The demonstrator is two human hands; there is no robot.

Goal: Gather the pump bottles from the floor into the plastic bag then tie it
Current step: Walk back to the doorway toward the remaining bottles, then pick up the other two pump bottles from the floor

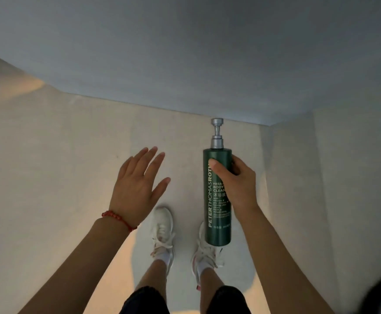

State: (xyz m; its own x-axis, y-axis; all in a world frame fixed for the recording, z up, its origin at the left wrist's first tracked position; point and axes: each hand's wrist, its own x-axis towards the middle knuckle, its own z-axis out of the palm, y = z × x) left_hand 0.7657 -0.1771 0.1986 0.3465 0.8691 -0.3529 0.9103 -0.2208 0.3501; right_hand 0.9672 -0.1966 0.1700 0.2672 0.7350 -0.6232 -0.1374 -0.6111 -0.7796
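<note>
A tall dark green pump bottle with white lettering and a silver pump head is held upright in the air above the floor. My right hand grips its upper body, thumb across the front. My left hand hovers to the left of the bottle, fingers spread and straight, holding nothing; a red bead bracelet sits on that wrist. No plastic bag and no other bottle are in view.
My feet in white sneakers stand on a pale tiled floor. A grey wall rises just ahead and another wall surface closes in on the right.
</note>
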